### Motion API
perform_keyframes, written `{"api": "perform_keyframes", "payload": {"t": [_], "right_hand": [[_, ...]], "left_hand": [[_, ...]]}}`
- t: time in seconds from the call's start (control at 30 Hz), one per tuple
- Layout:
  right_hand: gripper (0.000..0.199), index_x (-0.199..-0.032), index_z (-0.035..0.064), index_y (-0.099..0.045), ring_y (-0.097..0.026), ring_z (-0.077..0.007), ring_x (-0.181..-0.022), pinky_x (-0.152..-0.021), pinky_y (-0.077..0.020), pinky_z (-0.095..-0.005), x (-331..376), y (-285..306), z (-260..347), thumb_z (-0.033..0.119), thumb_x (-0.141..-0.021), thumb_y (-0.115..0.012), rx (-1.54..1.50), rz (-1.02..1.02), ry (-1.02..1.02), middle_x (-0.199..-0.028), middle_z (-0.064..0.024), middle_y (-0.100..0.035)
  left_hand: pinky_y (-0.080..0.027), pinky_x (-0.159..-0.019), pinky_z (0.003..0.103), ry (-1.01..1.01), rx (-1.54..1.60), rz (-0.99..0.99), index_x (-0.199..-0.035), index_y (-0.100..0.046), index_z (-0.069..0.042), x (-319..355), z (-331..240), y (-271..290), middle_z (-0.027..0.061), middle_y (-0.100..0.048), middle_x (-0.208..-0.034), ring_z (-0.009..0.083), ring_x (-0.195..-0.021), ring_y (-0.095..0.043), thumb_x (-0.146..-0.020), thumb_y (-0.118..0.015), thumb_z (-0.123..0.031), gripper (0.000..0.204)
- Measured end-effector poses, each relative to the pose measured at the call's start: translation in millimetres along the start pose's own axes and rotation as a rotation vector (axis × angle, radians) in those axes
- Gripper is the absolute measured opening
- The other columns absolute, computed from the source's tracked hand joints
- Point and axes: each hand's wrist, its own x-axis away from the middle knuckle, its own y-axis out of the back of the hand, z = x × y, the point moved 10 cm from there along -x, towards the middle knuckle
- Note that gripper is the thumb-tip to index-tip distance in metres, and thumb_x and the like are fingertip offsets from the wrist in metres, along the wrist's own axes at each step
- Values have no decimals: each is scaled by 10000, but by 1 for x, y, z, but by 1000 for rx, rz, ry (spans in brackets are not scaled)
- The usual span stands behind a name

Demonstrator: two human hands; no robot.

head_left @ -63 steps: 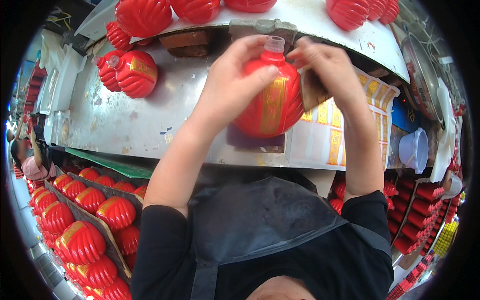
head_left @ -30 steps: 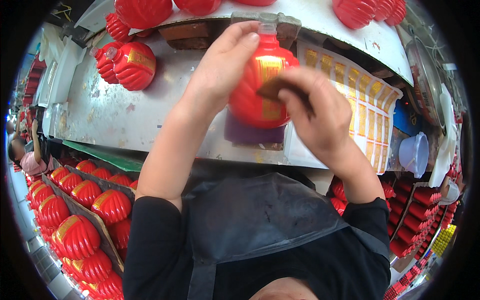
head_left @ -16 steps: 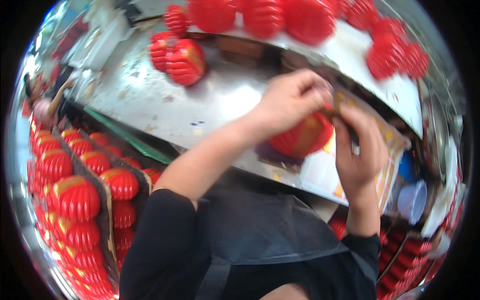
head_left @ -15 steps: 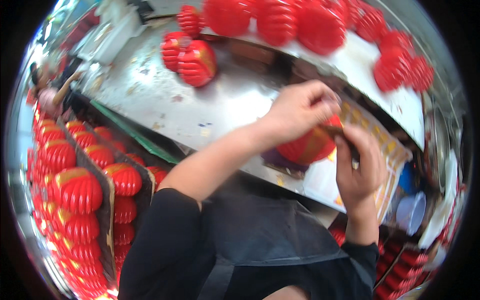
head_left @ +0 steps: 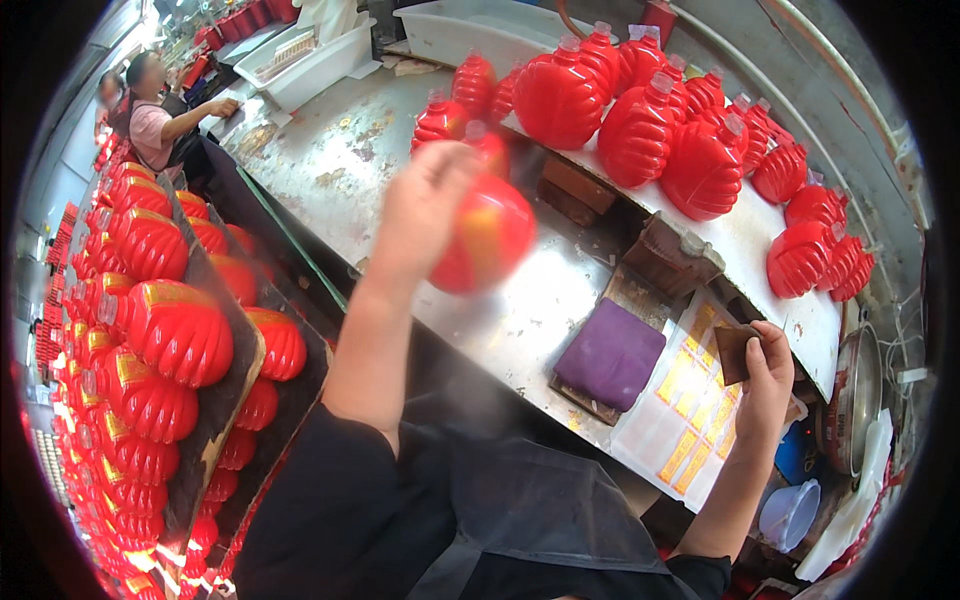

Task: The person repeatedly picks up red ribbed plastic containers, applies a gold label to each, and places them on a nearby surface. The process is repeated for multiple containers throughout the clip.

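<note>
The left hand [head_left: 425,205] is clamped on the neck end of a red bottle [head_left: 508,228], which it seems to hold up over the near part of the metal tabletop [head_left: 345,180]; both are smeared by motion blur, so the exact finger placement, and whether the base clears the surface, cannot be told. The right hand [head_left: 768,375], well apart, pinches a flat brown pad [head_left: 733,352] between thumb and fingers above the sheet of gold labels [head_left: 690,410], beside the purple cushion [head_left: 612,353]. A hold at the neck alone could let the smooth, rounded body twist or slip, and a wide swing could knock the red bottles [head_left: 440,122] just behind it; a bump might also scuff the gold label [head_left: 486,238]. The bottle's long axis looks tilted, its neck end toward the upper left, inside the grip, its base toward the lower right, with the label running roughly along that line.
</note>
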Motion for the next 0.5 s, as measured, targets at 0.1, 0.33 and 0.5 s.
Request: {"api": "perform_keyframes", "payload": {"t": [0.1,0.33,0.5], "right_hand": [[193,-1161,8,-669,-621,-94,-971,-908,-490,-242,-22,7,2,122,-1047,-562,-33,19,-110,-1122,-53,-685],[332,-953,-33,-689,-661,-216,-787,-740,-506,-361,-83,-19,105,298,-968,-710,737,-125,480,-817,-116,-690],[520,-1268,36,-651,-729,-346,-1058,-903,-548,-449,-150,-62,148,421,-932,-753,1043,-176,514,-1112,-196,-749]], "left_hand": [[-527,-928,318,-46,-418,-334,-1205,-701,13,-35,12,74,104,-763,-1084,166,-1020,-692,-1065,-648,-275,324],[-550,-899,452,-100,-831,-577,-1184,-751,-92,-143,86,171,154,-781,-1095,344,-1016,-741,-1031,-620,-395,363],[-527,-943,402,-86,-637,-418,-1226,-715,-45,-205,169,192,173,-764,-1128,311,-1074,-723,-1063,-580,-374,392]]}}
